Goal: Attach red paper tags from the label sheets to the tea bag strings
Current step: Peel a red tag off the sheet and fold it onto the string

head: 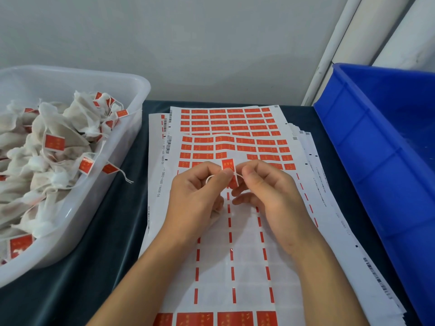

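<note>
On a dark-covered table (pixel 113 231) against a pale wall, the left hand (pixel 195 198) and right hand (pixel 268 191) both pinch a red tag (pixel 229 171) (white string (pixel 209 178) looped alongside) above label sheets (pixel 235 255), tea bag tub (pixel 77 208) left.

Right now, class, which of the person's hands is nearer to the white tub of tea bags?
Left. The left hand is nearer the white tub, which stands to its left. The right hand is farther, beyond the red tag both pinch.

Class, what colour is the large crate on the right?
Blue; the crate shows best in the head view.
</note>
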{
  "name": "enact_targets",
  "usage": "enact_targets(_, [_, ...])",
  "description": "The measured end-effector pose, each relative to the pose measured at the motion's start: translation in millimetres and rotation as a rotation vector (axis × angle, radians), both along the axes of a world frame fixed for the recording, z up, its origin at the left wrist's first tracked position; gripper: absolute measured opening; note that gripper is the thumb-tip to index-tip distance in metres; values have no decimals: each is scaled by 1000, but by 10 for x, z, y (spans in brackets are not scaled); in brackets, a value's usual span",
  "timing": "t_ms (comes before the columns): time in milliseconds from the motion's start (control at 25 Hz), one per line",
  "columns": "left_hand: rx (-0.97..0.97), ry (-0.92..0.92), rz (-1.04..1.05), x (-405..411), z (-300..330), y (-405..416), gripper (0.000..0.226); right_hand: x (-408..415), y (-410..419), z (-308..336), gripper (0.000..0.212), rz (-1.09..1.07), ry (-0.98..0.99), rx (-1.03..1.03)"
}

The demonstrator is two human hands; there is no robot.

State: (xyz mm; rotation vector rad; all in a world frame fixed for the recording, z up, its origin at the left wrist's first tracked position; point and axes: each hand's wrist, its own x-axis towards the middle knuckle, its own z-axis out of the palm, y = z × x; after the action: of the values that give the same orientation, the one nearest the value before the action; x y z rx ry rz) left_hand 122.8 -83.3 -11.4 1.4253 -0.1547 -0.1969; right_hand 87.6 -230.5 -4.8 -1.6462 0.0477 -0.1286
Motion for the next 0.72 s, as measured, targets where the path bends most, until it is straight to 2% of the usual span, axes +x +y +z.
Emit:
enact_targets(400, [47, -46, -12, 8, -36, -4, 23, -18, -20, -1, 20, -20, -30, -97])
enact_targets(720, [75, -100, -10, 20, -46, -3, 22, -9, -12, -1, 11, -21, -73, -44])
